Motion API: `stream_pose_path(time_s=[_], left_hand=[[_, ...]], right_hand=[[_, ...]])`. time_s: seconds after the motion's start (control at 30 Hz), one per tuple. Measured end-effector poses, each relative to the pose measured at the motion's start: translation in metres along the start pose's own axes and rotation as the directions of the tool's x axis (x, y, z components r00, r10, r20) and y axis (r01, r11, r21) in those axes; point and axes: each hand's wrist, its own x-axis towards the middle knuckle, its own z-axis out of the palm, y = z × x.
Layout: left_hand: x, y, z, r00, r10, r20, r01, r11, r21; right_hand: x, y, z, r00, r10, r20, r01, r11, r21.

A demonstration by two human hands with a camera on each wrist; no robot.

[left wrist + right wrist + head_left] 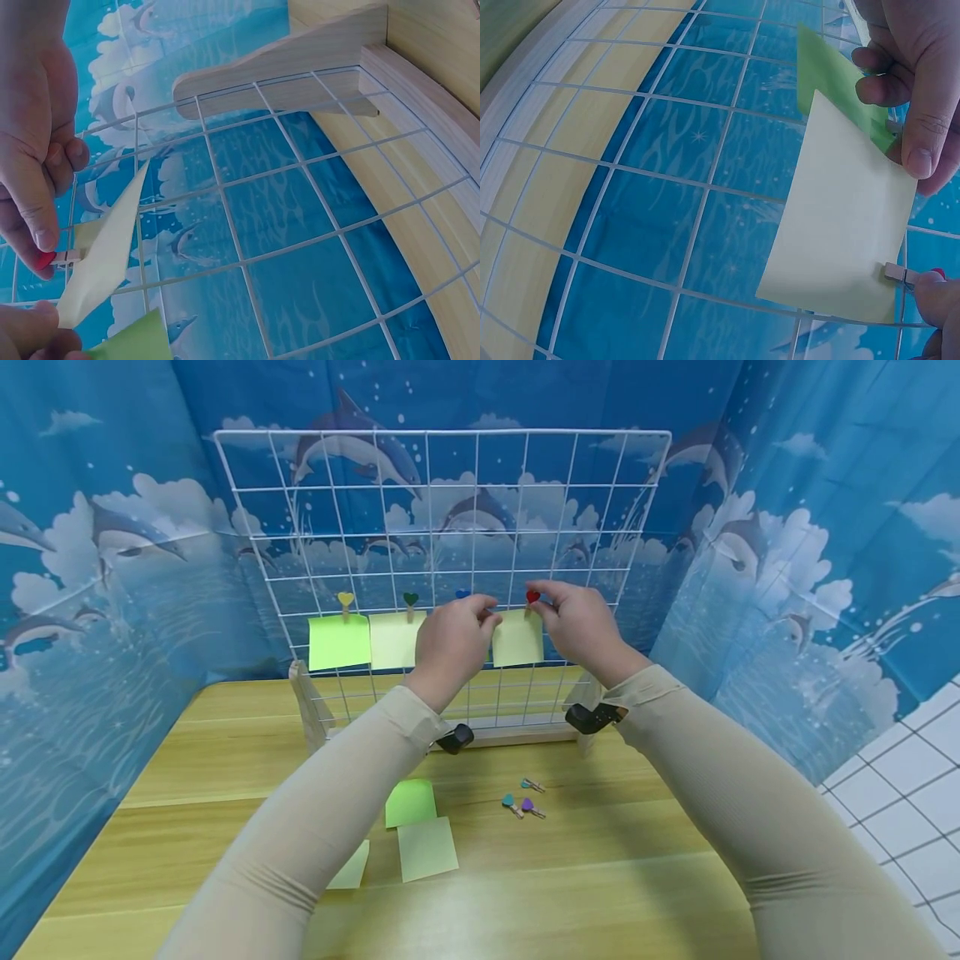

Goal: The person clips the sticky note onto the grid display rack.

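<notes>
My right hand [581,622] pinches a small wooden clothespin with a red heart [533,597] between thumb and forefinger. Its wooden end [900,274] sits over the upper edge of a pale yellow sticky note [517,639] at the white wire grid [477,487]. By its upper left corner, that note is pinched in my left hand [453,639]. A blue-heart clip [462,594] shows just above the left hand, which partly hides a green note [829,82]. Further left on the grid, a yellow-heart clip [345,599] holds a bright green note [339,643], and a dark-green-heart clip [411,599] holds a pale note [393,641].
Wooden feet [307,697] support the grid on the wooden table [615,877]. On the tabletop lie a green note [411,802], pale notes [427,849], two teal-heart clips [510,802] and a purple-heart clip [531,807]. A dolphin-print curtain [105,610] surrounds the table.
</notes>
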Motion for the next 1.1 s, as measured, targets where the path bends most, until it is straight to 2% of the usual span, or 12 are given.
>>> stream_pose_path(time_s=[0.23, 0.57, 0.77, 1.1], left_hand=[[-0.004, -0.002, -0.003, 1.0, 0.01, -0.004, -0.01, 1.0, 0.016], [-0.014, -0.005, -0.012, 0.999, 0.043, 0.002, -0.043, 0.999, 0.008], [-0.022, -0.01, -0.018, 0.996, 0.08, 0.039, -0.082, 0.995, 0.052], [-0.041, -0.021, -0.023, 0.983, 0.151, 0.1, -0.163, 0.979, 0.12]], right_hand=[[-0.002, 0.002, 0.0, 1.0, -0.013, -0.02, 0.012, 1.0, -0.003], [-0.009, 0.004, -0.001, 0.997, -0.053, -0.054, 0.056, 0.997, 0.046], [-0.015, 0.006, -0.002, 0.993, -0.088, -0.078, 0.093, 0.994, 0.052], [-0.03, 0.009, -0.002, 0.995, -0.083, -0.061, 0.087, 0.993, 0.083]])
